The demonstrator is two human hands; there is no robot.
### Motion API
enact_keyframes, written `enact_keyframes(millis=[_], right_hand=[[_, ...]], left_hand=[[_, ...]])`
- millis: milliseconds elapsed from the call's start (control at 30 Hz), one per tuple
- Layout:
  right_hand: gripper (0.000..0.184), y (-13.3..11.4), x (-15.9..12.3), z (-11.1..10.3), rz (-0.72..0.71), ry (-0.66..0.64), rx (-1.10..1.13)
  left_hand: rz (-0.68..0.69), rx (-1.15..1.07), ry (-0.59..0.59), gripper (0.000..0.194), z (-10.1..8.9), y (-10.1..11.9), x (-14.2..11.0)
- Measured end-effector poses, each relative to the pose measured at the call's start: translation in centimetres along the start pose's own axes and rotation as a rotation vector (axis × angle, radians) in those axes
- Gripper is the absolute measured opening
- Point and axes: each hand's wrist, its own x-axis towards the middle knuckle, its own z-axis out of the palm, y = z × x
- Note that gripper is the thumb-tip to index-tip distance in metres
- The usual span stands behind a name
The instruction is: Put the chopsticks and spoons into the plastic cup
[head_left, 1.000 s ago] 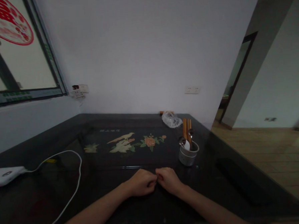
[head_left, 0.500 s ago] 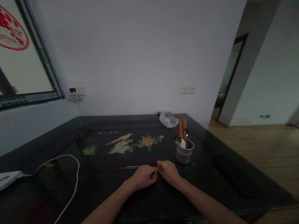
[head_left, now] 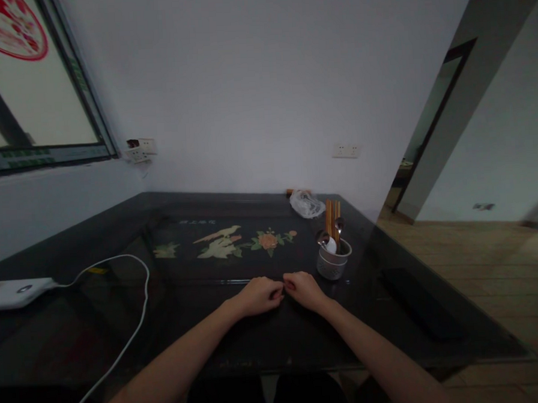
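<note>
Both of my hands rest on the glossy black table [head_left: 267, 343], close together with the knuckles nearly touching. My left hand [head_left: 260, 296] is curled into a loose fist, and nothing shows in it. My right hand [head_left: 304, 290] is closed the same way, also with no object visible. Just beyond the right hand stands a perforated utensil holder [head_left: 332, 268]. Wooden chopsticks [head_left: 329, 215] and metal spoons [head_left: 322, 238] stick up out of it, along with something white. Past the hands, the tabletop carries a painted bird [head_left: 221, 246] and flower [head_left: 267, 240] design.
A white device [head_left: 19, 294] lies at the left, its white cable [head_left: 146, 286] looping toward the near edge. A crumpled clear plastic bag [head_left: 307, 204] sits by the wall. A long dark object [head_left: 421, 305] lies at the right. Wall sockets [head_left: 346, 151] are behind.
The view has tilted down, so the table and hands appear higher and the dark-clothed legs show below the edge. Both hands keep their closed pose on the table.
</note>
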Motion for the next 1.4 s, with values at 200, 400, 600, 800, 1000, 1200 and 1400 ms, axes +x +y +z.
enact_keyframes(millis=[200, 400, 600, 800, 1000, 1200, 1400], right_hand=[[0.022, 0.56, 0.27, 0.32, 0.005, 0.018, 0.116], [0.022, 0.69, 0.24, 0.38, -0.014, 0.044, 0.145], [0.023, 0.62, 0.18, 0.28, -0.018, 0.046, 0.157], [0.023, 0.77, 0.18, 0.39, -0.02, 0.052, 0.172], [0.024, 0.94, 0.23, 0.51, -0.029, 0.055, 0.177], [0.024, 0.82, 0.19, 0.37, -0.006, 0.039, 0.179], [0.024, 0.9, 0.19, 0.35, -0.018, 0.048, 0.179]], left_hand=[[-0.015, -0.019, -0.007, 0.018, -0.13, 0.07, 0.0], [-0.012, -0.03, -0.001, 0.018, -0.3, 0.19, -0.06], [-0.017, -0.023, -0.014, 0.016, -0.41, 0.27, -0.02], [-0.018, 0.004, -0.009, 0.017, -0.43, 0.37, -0.07], [-0.037, 0.019, -0.014, 0.016, -0.54, 0.52, -0.12], [-0.028, 0.012, -0.02, 0.015, -0.49, 0.48, -0.11], [-0.01, 0.026, -0.002, 0.016, -0.15, 0.19, -0.05]])
